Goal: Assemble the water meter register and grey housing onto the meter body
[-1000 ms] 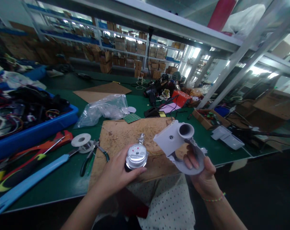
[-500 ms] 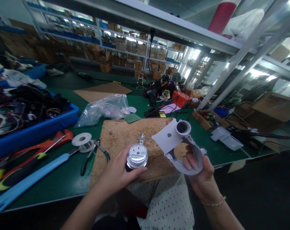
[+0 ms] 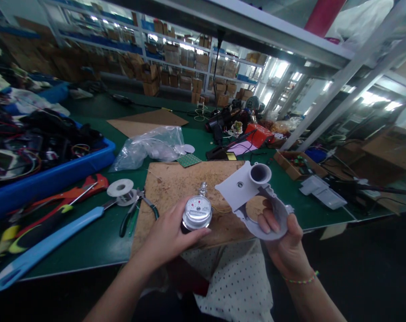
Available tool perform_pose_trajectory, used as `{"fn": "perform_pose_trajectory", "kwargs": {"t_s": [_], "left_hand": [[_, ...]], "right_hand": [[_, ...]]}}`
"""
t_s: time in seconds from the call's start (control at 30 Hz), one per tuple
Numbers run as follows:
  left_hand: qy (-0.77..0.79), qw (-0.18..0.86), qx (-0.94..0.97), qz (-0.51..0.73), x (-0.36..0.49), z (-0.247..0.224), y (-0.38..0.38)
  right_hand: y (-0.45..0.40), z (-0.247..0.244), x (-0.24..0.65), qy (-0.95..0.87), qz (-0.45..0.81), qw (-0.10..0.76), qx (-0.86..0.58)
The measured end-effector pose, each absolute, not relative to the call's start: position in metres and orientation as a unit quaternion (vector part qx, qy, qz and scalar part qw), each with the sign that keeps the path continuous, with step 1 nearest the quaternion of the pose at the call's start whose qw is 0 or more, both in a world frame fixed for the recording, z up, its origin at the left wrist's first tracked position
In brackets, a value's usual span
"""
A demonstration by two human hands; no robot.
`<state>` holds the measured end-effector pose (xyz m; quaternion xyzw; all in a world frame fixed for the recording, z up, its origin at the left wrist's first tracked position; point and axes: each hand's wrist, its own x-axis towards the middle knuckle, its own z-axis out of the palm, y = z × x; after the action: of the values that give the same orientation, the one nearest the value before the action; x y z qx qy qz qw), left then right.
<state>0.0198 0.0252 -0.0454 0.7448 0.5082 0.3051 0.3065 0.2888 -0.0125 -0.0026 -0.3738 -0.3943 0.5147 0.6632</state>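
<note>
My left hand [image 3: 171,232] is wrapped round a water meter [image 3: 198,212], whose round dial faces up and shows red marks. A metal pipe fitting [image 3: 203,189] sticks out from the meter's far side. My right hand [image 3: 285,239] grips a grey plastic housing [image 3: 234,185] by its ring-shaped end, with fingers curled through the round opening. A short wide tube [image 3: 260,173] stands up on the housing. Both things are held apart, above a worn wooden board [image 3: 176,181]. A thin yellow wire lies on the board between them.
Left of the board lie pliers [image 3: 131,217], a solder wire spool [image 3: 121,190], a blue-handled tool [image 3: 52,243] and red-handled cutters [image 3: 78,190]. A blue bin [image 3: 55,172] holds cables. Behind are a plastic bag [image 3: 149,145], a green circuit board [image 3: 188,160] and a red box [image 3: 259,135].
The whole view has shifted slightly, so the bench and both hands appear a little further right and higher. The grips on the meter and housing look unchanged.
</note>
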Motion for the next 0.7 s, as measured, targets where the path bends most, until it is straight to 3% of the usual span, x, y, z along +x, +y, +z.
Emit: {"fn": "perform_pose_trajectory", "kwargs": {"t_s": [0.7], "left_hand": [[0.507, 0.292, 0.751, 0.307, 0.0188, -0.0463, 0.0255]], "right_hand": [[-0.0151, -0.0025, 0.2830, -0.399, 0.508, 0.668, -0.369]]}}
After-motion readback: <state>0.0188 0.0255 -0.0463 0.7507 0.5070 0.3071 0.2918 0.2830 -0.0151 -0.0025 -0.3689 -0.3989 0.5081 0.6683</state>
